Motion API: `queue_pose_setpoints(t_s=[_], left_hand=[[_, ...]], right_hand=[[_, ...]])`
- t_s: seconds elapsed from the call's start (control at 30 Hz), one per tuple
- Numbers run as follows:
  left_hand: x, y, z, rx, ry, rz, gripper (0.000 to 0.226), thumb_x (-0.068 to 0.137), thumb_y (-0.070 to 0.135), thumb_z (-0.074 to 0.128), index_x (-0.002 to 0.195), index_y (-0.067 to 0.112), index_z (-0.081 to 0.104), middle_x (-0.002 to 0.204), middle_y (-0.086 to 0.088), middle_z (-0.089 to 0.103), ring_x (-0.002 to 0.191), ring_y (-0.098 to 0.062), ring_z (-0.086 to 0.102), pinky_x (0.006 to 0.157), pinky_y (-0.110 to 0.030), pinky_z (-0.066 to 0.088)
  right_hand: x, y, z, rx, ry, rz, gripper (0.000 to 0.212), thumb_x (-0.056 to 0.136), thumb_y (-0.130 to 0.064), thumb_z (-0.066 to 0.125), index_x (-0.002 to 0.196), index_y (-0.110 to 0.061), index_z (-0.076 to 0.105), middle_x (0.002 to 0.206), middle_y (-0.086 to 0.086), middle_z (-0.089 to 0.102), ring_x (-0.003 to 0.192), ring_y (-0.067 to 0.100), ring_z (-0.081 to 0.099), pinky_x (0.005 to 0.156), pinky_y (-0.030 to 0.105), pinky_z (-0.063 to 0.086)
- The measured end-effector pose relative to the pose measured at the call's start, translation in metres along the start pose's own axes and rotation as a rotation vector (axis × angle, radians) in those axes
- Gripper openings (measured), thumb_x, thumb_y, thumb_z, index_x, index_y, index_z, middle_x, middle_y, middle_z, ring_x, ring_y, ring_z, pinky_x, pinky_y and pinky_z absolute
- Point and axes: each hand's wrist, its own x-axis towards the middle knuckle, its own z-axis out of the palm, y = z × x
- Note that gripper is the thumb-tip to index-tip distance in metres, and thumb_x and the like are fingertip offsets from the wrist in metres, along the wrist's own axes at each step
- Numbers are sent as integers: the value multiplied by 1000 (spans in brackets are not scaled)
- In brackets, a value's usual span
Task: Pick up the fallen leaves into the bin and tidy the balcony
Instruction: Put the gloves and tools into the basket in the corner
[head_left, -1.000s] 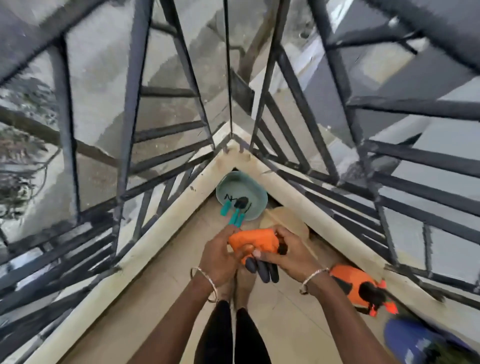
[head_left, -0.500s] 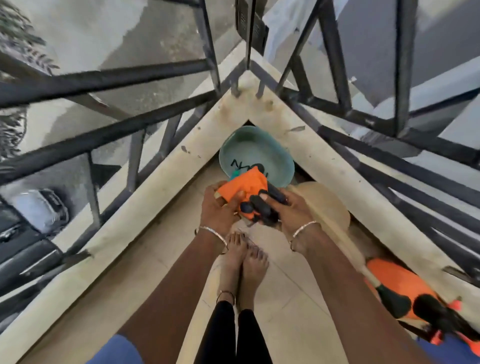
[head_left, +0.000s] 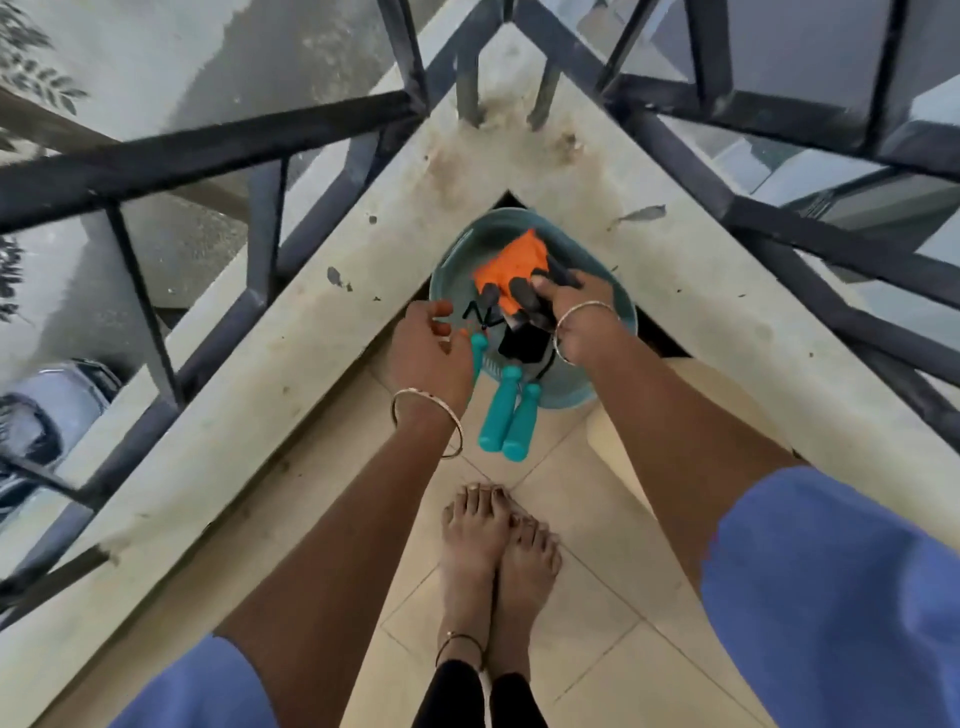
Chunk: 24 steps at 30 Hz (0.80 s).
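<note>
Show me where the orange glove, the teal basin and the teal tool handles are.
orange glove (head_left: 511, 267): head view, on its orange back.
teal basin (head_left: 464, 249): head view, on its upper left inner wall.
teal tool handles (head_left: 500, 410): head view, on the left handle's middle.

Orange-and-black fabric glove (head_left: 511, 265) held over a round teal plastic basin (head_left: 457, 260)
The right hand (head_left: 576, 317) pinches it by the black fingers; the left hand (head_left: 426, 353) hovers loosely curled at the rim, beside teal plastic tool handles (head_left: 511, 415).

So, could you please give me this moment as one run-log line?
right hand grips orange glove over teal basin | left hand at basin rim, grip unclear | teal-handled tools lean out of basin
</note>
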Motion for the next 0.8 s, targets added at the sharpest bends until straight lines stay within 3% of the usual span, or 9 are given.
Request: queue_pose_setpoints(t_s=[0.1,0.23,0.33,0.43,0.57,0.67,0.73,0.8], left_hand=[[0,-20,7,157,45,138,25,89,14,60,114,17,60,105,-4,56,91,-17,55,81,-29,44],[-1,-36,14,214,29,166,24,92,19,59,116,19,59,115,-5,53,101,-20,53,89,-35,44],[-2,-44,14,204,29,193,22,94,23,57,115,20,60,113,-4,52,100,-21,55,87,-37,46],[-2,-44,12,182,18,194,21,97,30,52,114,20,59,110,0,51,96,-17,56,82,-33,46],[-3,-38,5,169,32,196,24,100,36,48,113,20,59,109,4,50,96,-15,57,81,-32,47],[-4,-32,0,159,58,195,23,101,34,47,112,19,59,107,5,49,96,-15,56,82,-33,49],[-5,-27,-4,171,73,207,23,101,34,46,112,19,59,107,5,51,95,-14,55,81,-35,50],[-8,-24,-9,171,82,216,22,101,32,46,112,19,60,107,3,53,94,-13,55,80,-34,50]], right_hand=[[26,10,17,-65,-34,-39,11,84,-5,73,85,-11,64,86,14,64,80,27,62,71,43,57],[50,22,27,-193,10,-103,11,80,-17,77,87,-16,69,96,15,71,94,33,69,86,52,55],[52,21,19,-449,121,-118,52,73,-45,80,111,-11,70,109,12,71,102,28,66,91,37,53],[40,18,11,-606,213,-114,70,63,-63,80,110,-11,69,110,11,70,99,29,67,77,31,50],[14,22,6,-545,303,-156,56,68,-56,81,97,-9,72,94,7,72,88,24,68,66,27,41],[-5,28,-7,-399,348,-162,48,77,-45,78,106,-8,70,98,7,72,92,22,67,76,26,45],[-18,34,-17,-289,378,-152,28,83,-34,74,101,-12,72,93,8,73,87,20,68,78,24,48],[-36,37,-26,-207,393,-194,7,84,-29,69,83,-23,71,78,4,73,77,21,70,76,35,57]])
